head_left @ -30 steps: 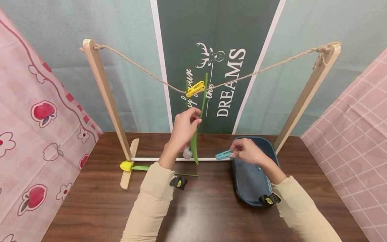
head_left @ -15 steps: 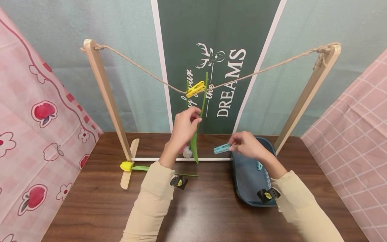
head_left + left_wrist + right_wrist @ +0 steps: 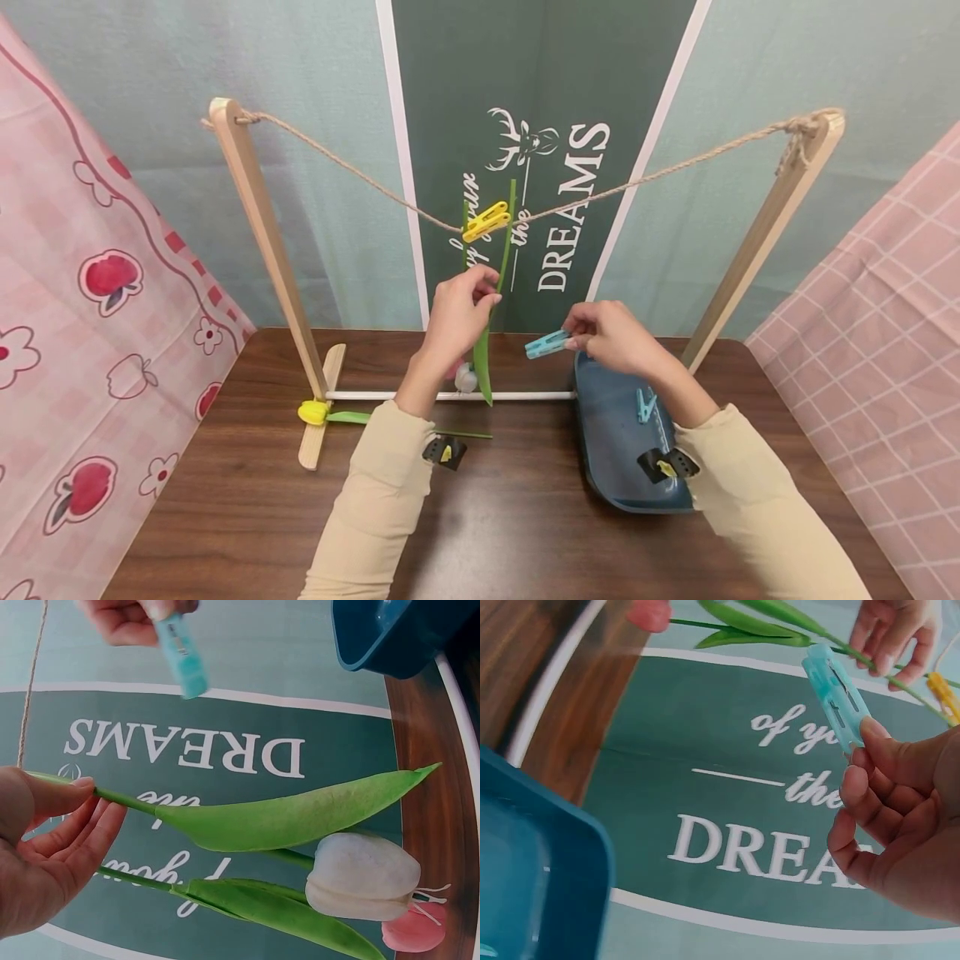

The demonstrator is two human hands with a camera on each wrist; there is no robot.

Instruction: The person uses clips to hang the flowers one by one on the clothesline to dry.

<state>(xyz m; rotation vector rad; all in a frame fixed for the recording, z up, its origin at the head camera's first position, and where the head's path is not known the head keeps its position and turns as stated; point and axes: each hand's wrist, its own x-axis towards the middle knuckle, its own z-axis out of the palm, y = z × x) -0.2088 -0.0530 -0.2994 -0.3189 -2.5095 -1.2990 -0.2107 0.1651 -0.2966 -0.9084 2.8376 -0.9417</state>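
My left hand (image 3: pixel 459 315) pinches the green stem of a white artificial tulip (image 3: pixel 363 874), which hangs head down in front of the rope (image 3: pixel 352 177). Beside it a pink tulip (image 3: pixel 414 934) also hangs head down, its stem near the yellow clothespin (image 3: pixel 486 222) on the rope. Between thumb and fingers my right hand (image 3: pixel 611 335) holds a light blue clothespin (image 3: pixel 547 343), raised over the back left of the blue tray (image 3: pixel 592 467) and apart from the rope. A yellow tulip (image 3: pixel 312 412) lies on the table by the left foot of the stand.
The rope sags between two wooden posts (image 3: pixel 266 242), joined low down by a white rod (image 3: pixel 532 395). Another blue clothespin (image 3: pixel 646 405) lies in the tray. Behind the brown table (image 3: pixel 495 517) hangs a green curtain with white lettering.
My right hand has risen from over the tray, carrying the blue clothespin up and slightly left. The clothespin in the tray has come into fuller view. My left hand stays in place.
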